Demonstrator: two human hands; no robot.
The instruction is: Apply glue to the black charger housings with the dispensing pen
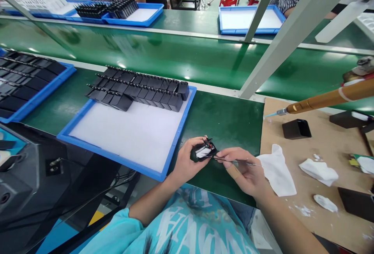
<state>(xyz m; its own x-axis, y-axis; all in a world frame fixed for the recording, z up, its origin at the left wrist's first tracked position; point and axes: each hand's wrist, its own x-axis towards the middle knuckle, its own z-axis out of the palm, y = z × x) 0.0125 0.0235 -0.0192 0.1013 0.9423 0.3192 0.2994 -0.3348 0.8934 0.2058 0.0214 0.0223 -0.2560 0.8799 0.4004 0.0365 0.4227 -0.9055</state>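
Note:
My left hand [189, 159] is closed around a small black plastic housing [210, 147] whose open side faces up. White and red parts show inside it. Between the fingers and thumb of my right hand [244, 168] is a pair of thin metal tweezers [233, 161], its tips at the near right edge of the housing. Whether the tips grip anything is too small to tell. Left of my hands lies a blue-rimmed tray [172, 145] with rows of black box-shaped units [140, 90] along its far side.
On the right, a brown board [280, 129] bears a black open box [297, 129], white cloths [277, 172] and other black boxes. A brown dispenser [321, 100] juts in above it. A slanted metal post [277, 59] rises before the green conveyor [175, 51]. Other people sit beyond.

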